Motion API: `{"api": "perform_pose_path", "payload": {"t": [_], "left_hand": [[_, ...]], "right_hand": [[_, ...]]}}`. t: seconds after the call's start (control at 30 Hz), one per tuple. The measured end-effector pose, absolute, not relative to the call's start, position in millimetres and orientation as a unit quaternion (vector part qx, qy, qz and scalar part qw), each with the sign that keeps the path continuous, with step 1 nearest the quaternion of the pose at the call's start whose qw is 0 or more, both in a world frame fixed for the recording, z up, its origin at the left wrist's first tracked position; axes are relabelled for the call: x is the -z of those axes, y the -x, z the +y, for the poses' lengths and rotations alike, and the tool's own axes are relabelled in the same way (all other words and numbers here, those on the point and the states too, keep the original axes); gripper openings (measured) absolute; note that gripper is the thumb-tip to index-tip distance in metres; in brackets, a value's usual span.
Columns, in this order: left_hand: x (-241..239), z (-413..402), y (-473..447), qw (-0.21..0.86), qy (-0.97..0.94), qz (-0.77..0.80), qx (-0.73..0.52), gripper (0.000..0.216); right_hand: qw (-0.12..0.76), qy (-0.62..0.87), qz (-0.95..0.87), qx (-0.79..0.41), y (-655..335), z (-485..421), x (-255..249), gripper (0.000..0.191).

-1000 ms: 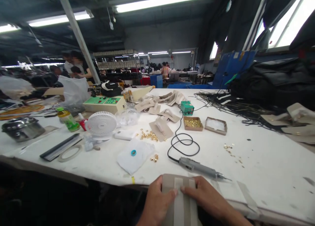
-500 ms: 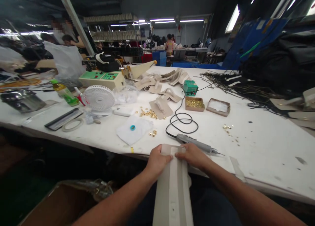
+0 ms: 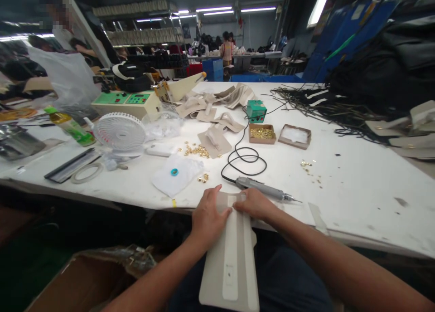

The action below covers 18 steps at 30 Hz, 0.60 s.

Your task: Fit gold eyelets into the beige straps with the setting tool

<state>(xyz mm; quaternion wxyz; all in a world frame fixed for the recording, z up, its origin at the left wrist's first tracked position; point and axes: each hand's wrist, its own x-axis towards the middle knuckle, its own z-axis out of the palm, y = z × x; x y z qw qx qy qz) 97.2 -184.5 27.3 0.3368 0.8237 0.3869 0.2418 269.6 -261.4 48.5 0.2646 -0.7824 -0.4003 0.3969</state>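
A long beige panel (image 3: 217, 262) with a paler strip down its middle reaches from the table edge towards my lap. My left hand (image 3: 208, 214) lies along the panel's far left side, its thumb on the strip and its index finger lifted a little. At the far right corner, my right hand (image 3: 254, 204) pinches the panel, its thumb close to the left thumb. The fingers beneath the panel are hidden. A small dark hole shows in the strip's near end. Just beyond my right hand rests a grey electric screwdriver (image 3: 260, 187) with a black cord.
Gold metal fittings (image 3: 197, 151) lie loose on the white table (image 3: 356, 212), and more fill a small box (image 3: 262, 134). A white fan (image 3: 119, 134), a bottle (image 3: 70, 127) and a green-topped machine (image 3: 127, 102) stand left. Beige pieces (image 3: 215, 140) lie farther back. A cardboard box (image 3: 78, 280) sits below left.
The view has shifted, so the table appears higher and farther left. My left index finger has lifted, and more of the panel's near end shows. Both hands remain at its far end.
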Motion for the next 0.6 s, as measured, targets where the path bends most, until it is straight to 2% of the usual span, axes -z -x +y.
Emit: {"api": "perform_pose_path", "payload": {"t": [0.1, 0.17, 0.3, 0.43, 0.6], "left_hand": [[-20.9, -179.9, -95.2, 0.217, -0.897, 0.279, -0.266, 0.037], [-13.5, -173.0, -96.9, 0.217, -0.917, 0.219, -0.253, 0.021], [-2.3, -159.9, -102.0, 0.239, -0.917, 0.2, -0.25, 0.02], [-1.0, -153.7, -103.2, 0.235, -0.921, 0.195, -0.242, 0.021], [0.3, -149.3, -104.2, 0.233, -0.924, 0.202, -0.225, 0.021]], "right_hand": [[0.282, 0.782, -0.4, -0.387, -271.2, -261.8, -50.8, 0.008], [0.294, 0.781, -0.402, -0.378, -272.7, -261.7, -50.8, 0.012], [0.316, 0.78, -0.413, -0.347, -271.9, -263.0, -51.0, 0.019], [0.33, 0.793, -0.428, -0.283, -273.8, -279.2, -58.7, 0.012], [0.352, 0.83, -0.386, -0.198, -324.3, -338.1, -66.9, 0.024]]}}
